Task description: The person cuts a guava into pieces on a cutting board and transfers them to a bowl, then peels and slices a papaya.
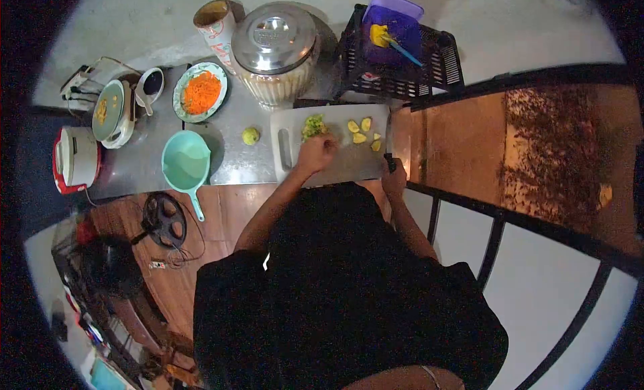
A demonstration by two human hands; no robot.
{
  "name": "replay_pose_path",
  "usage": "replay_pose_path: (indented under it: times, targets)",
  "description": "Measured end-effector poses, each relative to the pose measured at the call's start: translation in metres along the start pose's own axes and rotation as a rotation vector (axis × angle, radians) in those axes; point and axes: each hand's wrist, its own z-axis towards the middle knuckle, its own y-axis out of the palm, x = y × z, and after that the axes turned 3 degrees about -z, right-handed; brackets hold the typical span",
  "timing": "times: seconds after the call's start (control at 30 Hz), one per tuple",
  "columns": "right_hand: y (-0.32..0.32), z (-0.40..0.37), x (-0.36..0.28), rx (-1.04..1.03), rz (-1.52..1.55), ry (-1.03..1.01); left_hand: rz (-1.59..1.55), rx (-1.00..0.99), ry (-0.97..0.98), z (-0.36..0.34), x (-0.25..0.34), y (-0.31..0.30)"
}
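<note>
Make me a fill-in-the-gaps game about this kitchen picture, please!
1. The left hand rests on the white ___.
2. The right hand grips a ___.
3. The orange shreds lie on a ___.
4. The purple box sits in a black ___.
Missing words: board, knife, plate, crate.
</note>
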Motion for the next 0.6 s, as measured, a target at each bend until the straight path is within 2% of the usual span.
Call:
replay_pose_path:
  times: [0.07, 0.13, 0.2, 0.23, 0.3, 0.33, 0.4, 0.43, 0.5, 0.6]
  targets:
    - [-0.007, 0.015, -0.001, -0.056, 0.009, -0.019, 0.302, -0.041, 0.08, 0.017, 0.009, 0.029]
    - [-0.006, 0.032, 0.01, -0.106, 0.022, -0.02, 0.392, 0.04, 0.123, 0.032, 0.022, 0.054]
    - [0.0, 0.049, 0.032, -0.033, 0.119, -0.333, 0.475, 0.105, 0.167, 0.045, 0.032, 0.075]
    - [-0.003, 0.053, 0.032, -0.044, 0.12, -0.327, 0.551, 0.065, 0.095, 0.051, 0.039, 0.08]
    - [-0.01, 0.066, 0.02, -0.284, 0.106, -0.122, 0.631, 0.036, 0.018, 0.06, 0.044, 0.089]
    - [-0.017, 0.07, 0.016, -0.292, 0.11, -0.127, 0.66, 0.026, 0.008, 0.062, 0.042, 0.091]
    - [-0.028, 0.076, 0.012, -0.449, 0.037, -0.12, 0.692, 0.018, -0.009, 0.062, 0.037, 0.093]
    - [-0.024, 0.079, 0.021, -0.457, 0.039, -0.125, 0.704, 0.051, 0.016, 0.058, 0.035, 0.095]
    - [-0.015, 0.086, 0.032, -0.277, -0.048, -0.406, 0.718, 0.095, 0.03, 0.056, 0.027, 0.095]
    - [-0.009, 0.093, 0.032, -0.306, -0.181, -0.373, 0.69, 0.089, 0.013, 0.051, 0.013, 0.099]
